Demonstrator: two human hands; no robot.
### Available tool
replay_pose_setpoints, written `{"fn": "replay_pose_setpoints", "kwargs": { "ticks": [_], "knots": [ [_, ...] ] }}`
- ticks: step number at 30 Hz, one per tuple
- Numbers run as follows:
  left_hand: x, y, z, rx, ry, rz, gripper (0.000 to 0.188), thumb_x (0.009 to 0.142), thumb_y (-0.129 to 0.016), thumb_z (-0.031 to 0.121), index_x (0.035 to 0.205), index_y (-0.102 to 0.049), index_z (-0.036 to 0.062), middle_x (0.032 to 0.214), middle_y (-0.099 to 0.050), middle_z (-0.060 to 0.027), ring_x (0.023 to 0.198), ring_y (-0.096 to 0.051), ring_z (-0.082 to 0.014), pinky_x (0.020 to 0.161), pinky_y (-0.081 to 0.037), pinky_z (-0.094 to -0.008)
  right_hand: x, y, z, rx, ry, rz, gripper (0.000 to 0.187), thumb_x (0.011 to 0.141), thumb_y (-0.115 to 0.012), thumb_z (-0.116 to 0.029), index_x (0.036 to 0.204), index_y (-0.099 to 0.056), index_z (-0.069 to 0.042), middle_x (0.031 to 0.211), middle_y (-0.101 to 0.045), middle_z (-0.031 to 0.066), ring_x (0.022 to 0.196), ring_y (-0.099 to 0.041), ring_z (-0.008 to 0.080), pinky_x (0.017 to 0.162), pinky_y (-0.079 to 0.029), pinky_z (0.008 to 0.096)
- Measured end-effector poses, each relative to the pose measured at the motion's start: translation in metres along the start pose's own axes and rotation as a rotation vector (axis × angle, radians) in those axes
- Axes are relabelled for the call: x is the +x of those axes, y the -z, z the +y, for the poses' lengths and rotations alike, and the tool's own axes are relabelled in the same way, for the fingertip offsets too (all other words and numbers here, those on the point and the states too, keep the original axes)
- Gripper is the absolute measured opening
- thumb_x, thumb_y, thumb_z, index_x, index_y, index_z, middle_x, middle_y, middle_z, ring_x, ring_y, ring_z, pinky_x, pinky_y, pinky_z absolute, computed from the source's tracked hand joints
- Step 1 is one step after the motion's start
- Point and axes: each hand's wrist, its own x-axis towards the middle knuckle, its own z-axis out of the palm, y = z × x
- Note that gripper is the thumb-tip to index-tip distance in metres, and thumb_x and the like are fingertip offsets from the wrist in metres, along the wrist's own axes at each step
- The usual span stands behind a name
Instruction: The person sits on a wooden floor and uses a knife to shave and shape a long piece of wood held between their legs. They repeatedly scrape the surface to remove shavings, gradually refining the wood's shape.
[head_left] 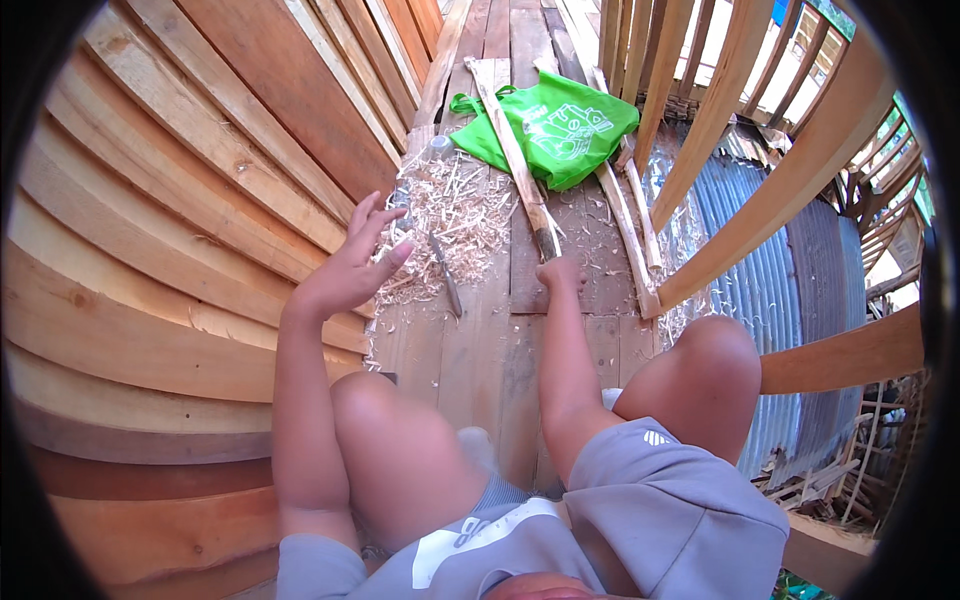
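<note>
My right hand [562,273] is closed round the near end of a long, pale peeled wooden stick [512,150]. The stick slopes away from me, its far part lying across a green bag [575,135] with white print; dark bark shows close to my fist. My left hand [352,262] is raised beside the slatted wall, fingers spread and holding nothing. Below and right of it, a knife [447,277] rests on the plank floor at the edge of a heap of curly wood shavings [455,210].
Slatted wooden boards [190,190] wall the left side. More peeled sticks [625,215] lie right of the bag, by a wooden railing [790,225]. Beyond the railing sits a corrugated metal roof [755,270]. A small clear container [440,147] stands behind the shavings.
</note>
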Motion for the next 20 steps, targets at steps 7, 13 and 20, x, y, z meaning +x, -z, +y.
{"fn": "replay_pose_setpoints", "kwargs": {
  "ticks": [7, 13, 20],
  "knots": [
    [0.022, 0.017, 0.015, 0.022, -0.622, 0.337, 0.058, 0.104, -0.03, 0.05, 0.147, -0.042, 0.0128, 0.157, -0.034, -0.0138, 0.148, -0.025, -0.0305, 0.121, -0.013, -0.0469, -0.1, -0.005, -0.135, 1.502, -0.009, -0.766, 0.1, 0.09, -0.017, -0.081, 0.153, -0.029, -0.005, 0.154, -0.03, 0.0251, 0.139, -0.034, 0.0418, 0.111, -0.023, 0.0638],
    [0.02, -0.072, -0.095, 0.26, -0.706, 0.426, 0.057, 0.105, -0.03, 0.043, 0.155, -0.031, 0.0167, 0.162, -0.023, -0.0114, 0.15, -0.02, -0.0306, 0.122, -0.009, -0.0514, -0.212, 0.064, -0.195, 1.734, 0.389, -1.018, 0.082, 0.098, -0.024, -0.069, 0.138, -0.051, -0.004, 0.13, -0.059, 0.0177, 0.127, -0.051, 0.0292, 0.105, -0.039, 0.0434],
    [-0.009, -0.097, -0.117, 0.152, -0.234, -0.116, 0.066, 0.096, -0.059, 0.028, 0.154, -0.029, 0.0179, 0.158, -0.029, -0.0173, 0.144, -0.032, -0.0351, 0.118, -0.029, -0.0454, -0.21, 0.256, -0.154, 1.516, 1.861, -0.392, 0.072, 0.101, -0.04, -0.056, 0.141, -0.044, 0.003, 0.135, -0.058, 0.0182, 0.126, -0.055, 0.0327, 0.098, -0.047, 0.0491]
  ]
}}
